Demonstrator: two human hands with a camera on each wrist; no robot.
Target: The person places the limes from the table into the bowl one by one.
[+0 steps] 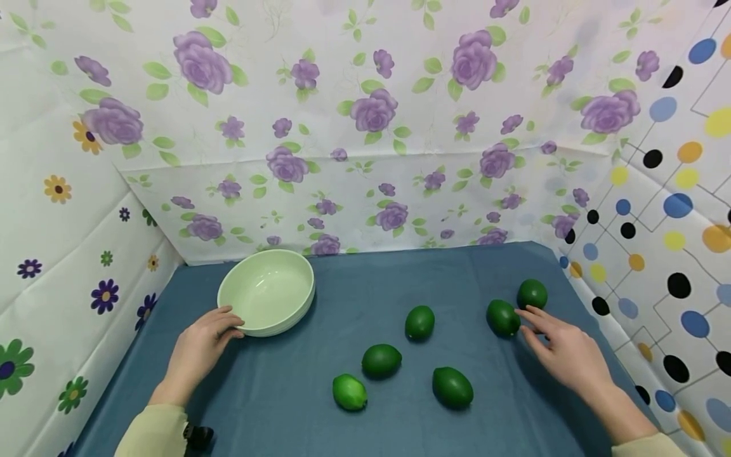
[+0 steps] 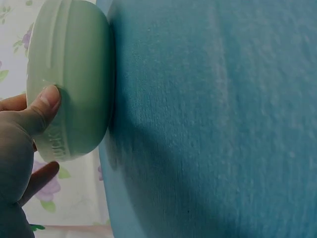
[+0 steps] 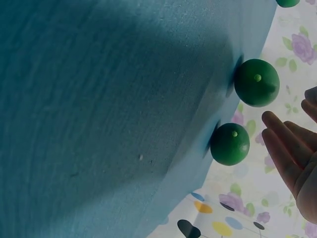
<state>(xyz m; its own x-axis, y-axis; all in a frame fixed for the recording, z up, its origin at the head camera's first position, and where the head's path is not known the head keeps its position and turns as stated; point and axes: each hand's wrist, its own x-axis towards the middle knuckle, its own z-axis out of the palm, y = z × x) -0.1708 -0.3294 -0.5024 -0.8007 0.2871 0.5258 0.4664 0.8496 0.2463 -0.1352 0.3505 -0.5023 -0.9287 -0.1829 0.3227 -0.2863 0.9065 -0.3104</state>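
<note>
A pale green bowl (image 1: 267, 289) stands at the back left of the blue cloth. My left hand (image 1: 201, 343) pinches its near rim, and in the left wrist view the thumb (image 2: 48, 99) presses the outer wall while other fingers are partly hidden behind the bowl. On the right, my right hand (image 1: 565, 352) has its fingers extended, fingertips right by a dark green lime (image 1: 503, 318). Another lime (image 1: 532, 294) sits just behind it. In the right wrist view the fingers (image 3: 287, 144) are apart from each other, with nothing between them and the thumb.
Further limes lie around the middle and front: one (image 1: 419, 323), one (image 1: 381, 361), a lighter one (image 1: 349, 392) and one (image 1: 452, 388). Blue cloth (image 1: 274, 406) covers the table. Flowered sheeting (image 1: 354, 127) rises behind, with dotted sheeting (image 1: 679, 254) along the right.
</note>
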